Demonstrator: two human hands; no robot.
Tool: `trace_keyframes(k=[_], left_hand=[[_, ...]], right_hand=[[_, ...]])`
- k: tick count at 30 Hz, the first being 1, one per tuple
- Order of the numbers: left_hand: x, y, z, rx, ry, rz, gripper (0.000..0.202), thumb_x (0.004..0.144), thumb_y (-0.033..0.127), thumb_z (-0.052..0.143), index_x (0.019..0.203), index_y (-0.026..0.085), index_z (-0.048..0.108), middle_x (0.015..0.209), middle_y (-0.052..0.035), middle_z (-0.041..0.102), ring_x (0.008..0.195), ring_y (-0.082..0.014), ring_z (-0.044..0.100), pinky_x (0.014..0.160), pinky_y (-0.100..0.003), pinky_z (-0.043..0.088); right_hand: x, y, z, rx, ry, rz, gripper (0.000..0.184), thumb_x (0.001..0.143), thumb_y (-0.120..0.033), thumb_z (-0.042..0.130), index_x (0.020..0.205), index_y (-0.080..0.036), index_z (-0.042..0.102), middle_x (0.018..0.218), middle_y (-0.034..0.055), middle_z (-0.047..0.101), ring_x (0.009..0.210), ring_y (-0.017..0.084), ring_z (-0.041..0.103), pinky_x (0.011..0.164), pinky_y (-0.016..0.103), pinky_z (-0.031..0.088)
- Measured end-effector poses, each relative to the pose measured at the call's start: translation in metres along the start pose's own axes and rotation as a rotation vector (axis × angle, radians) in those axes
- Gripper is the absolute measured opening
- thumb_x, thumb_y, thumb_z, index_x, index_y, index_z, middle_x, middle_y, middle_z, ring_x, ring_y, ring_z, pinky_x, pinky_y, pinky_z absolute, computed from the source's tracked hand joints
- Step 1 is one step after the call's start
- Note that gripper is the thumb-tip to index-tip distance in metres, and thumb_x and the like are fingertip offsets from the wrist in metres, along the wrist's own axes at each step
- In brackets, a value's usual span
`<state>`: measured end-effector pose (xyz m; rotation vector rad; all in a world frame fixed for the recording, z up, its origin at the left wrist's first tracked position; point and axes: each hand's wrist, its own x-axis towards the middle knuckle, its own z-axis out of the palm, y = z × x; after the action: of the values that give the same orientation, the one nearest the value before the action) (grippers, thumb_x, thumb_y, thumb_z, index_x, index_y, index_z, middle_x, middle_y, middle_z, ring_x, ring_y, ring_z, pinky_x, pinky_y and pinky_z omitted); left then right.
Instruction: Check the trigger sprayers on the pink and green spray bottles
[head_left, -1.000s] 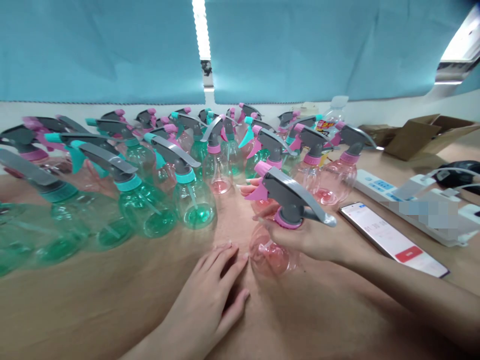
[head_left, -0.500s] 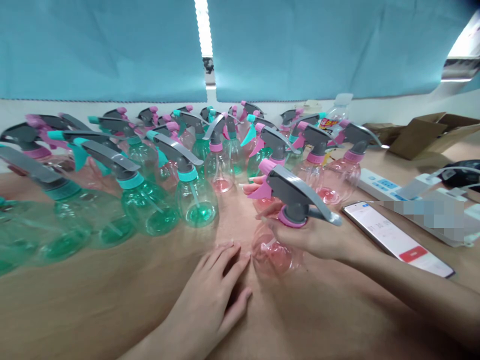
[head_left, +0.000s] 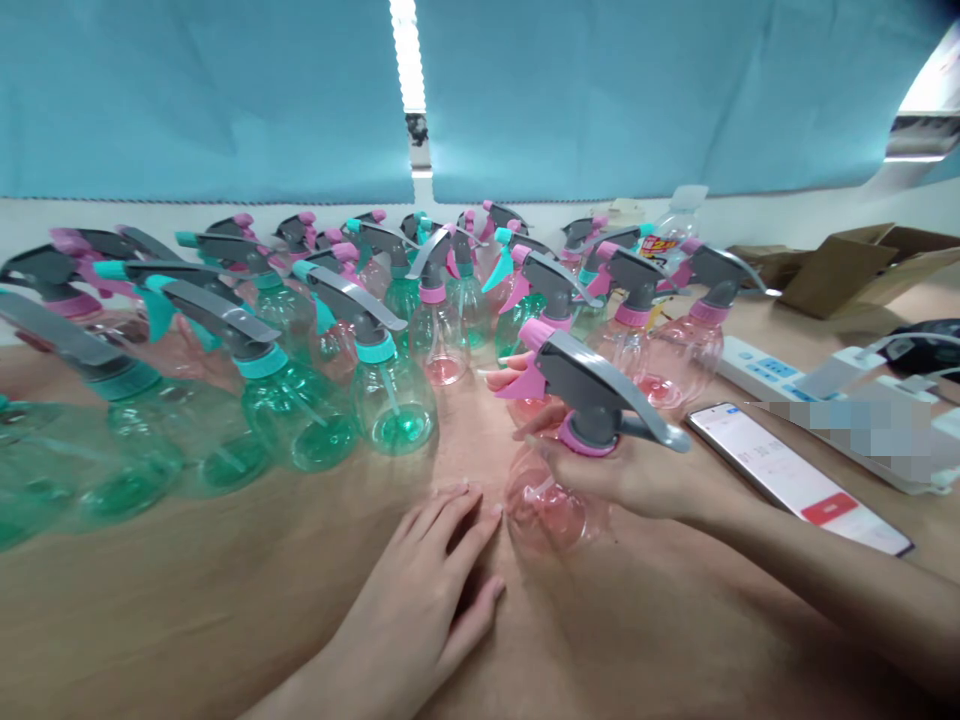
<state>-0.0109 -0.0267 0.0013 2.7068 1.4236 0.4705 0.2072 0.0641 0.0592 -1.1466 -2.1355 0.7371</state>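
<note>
We are grasping the pink spray bottle (head_left: 594, 424), left of the phone (head_left: 799, 478), with our right hand (head_left: 609, 480) around its shoulder, below the collar (head_left: 568, 434). We are laying our left hand (head_left: 424, 575), relaxed and holding nothing, on the table (head_left: 187, 610), farther left of the phone. We are judging the bottle light, smooth, somewhat squeezable; its neck is probably offering the firmest hold.

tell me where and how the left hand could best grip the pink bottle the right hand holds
Probably grip the pink bottle by its round lower body, from the left: the right hand wraps it just under the pink collar; the bulge below shows uncovered, facing the left hand.
</note>
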Motion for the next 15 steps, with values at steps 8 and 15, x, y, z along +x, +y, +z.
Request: trace_keyframes(k=[8, 15], left_hand=[[-0.0008, 0.0002, -0.0005, 0.003, -0.002, 0.01, 0.044, 0.094, 0.026, 0.05, 0.137, 0.015, 0.047, 0.136, -0.0144, 0.052, 0.126, -0.0319, 0.047, 0.1, -0.051, 0.044], [-0.0001, -0.0003, 0.0003, 0.017, 0.018, 0.012, 0.041, 0.095, 0.028, 0.05, 0.134, 0.015, 0.049, 0.135, -0.0144, 0.053, 0.125, -0.0315, 0.048, 0.099, -0.05, 0.045]], right_hand=[[0.0012, 0.003, -0.0019, 0.009, -0.036, -0.014, 0.023, 0.079, -0.031, 0.061, 0.101, -0.035, 0.065, 0.075, -0.0001, 0.069, 0.077, 0.026, 0.068, 0.065, 0.038, 0.054], [0.0019, -0.0039, -0.0058, -0.018, 0.021, -0.058, 0.025, 0.075, -0.022, 0.06, 0.098, -0.031, 0.066, 0.071, -0.0024, 0.067, 0.055, 0.017, 0.06, 0.049, 0.031, 0.047]])
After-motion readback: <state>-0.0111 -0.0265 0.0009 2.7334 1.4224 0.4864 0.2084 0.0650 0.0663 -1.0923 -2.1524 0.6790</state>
